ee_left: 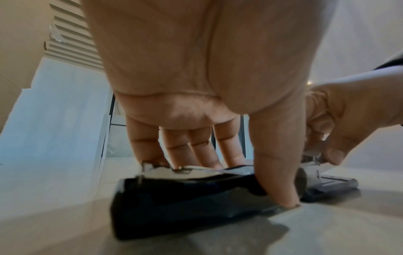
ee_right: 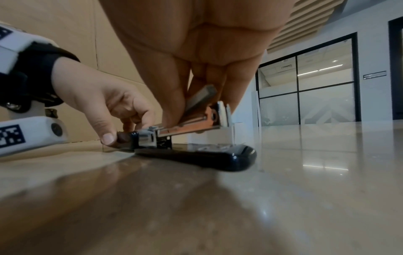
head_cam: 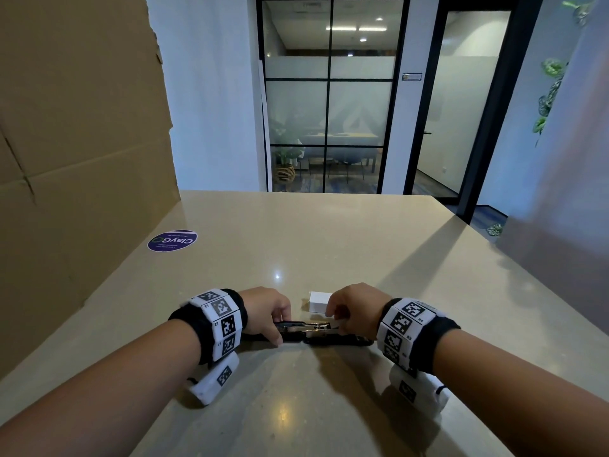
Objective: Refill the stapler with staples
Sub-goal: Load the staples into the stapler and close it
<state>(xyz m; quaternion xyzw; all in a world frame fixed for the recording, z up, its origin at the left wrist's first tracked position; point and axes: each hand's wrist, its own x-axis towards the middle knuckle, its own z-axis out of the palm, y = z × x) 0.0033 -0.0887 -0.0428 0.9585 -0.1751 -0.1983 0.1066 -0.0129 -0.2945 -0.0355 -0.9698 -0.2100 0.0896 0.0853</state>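
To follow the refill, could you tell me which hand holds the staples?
The right hand pinches the staple strip over the stapler; the left hand only grips the stapler.

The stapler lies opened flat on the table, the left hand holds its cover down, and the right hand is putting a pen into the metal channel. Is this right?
Not quite: the right hand pinches a strip of staples, not a pen, as the right wrist view shows. The rest holds.

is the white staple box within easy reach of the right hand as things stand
Probably yes. The white box lies on the table just beyond the right hand with nothing between them, but that hand is busy pinching a staple strip over the open stapler.
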